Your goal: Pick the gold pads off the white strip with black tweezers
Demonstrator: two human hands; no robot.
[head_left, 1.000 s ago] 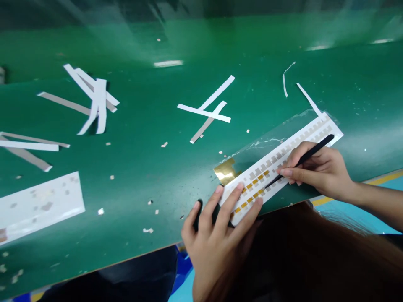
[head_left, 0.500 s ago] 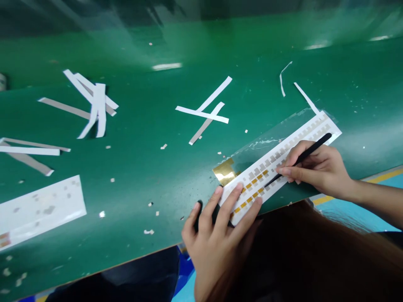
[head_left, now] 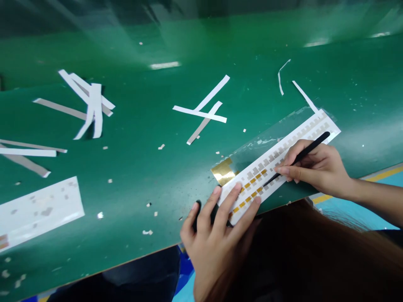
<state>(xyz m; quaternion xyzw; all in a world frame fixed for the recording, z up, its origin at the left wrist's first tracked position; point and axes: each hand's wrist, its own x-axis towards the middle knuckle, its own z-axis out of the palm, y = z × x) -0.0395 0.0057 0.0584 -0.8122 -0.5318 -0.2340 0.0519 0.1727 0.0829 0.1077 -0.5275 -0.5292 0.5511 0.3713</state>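
Note:
A narrow white sheet with rows of small grey pads lies slanted near the table's front edge. Amber pieces cover several pads at its lower left end. My left hand rests there, fingers spread, the fingertips pressing on the sheet. In my right hand, black tweezers are pinched like a pen. Their tip is at the pads just right of the amber pieces; whether it grips anything is too small to tell. A shiny gold piece and clear film lie along the sheet's far side.
White and grey paper strips lie in loose piles at the left and middle of the green table. Another white sheet is at the lower left. Small scraps are scattered about. Dark hair covers the lower right.
The view has shifted slightly, so the table and its items appear a little further left. Both hands and the tweezers keep nearly the same place on the sheet.

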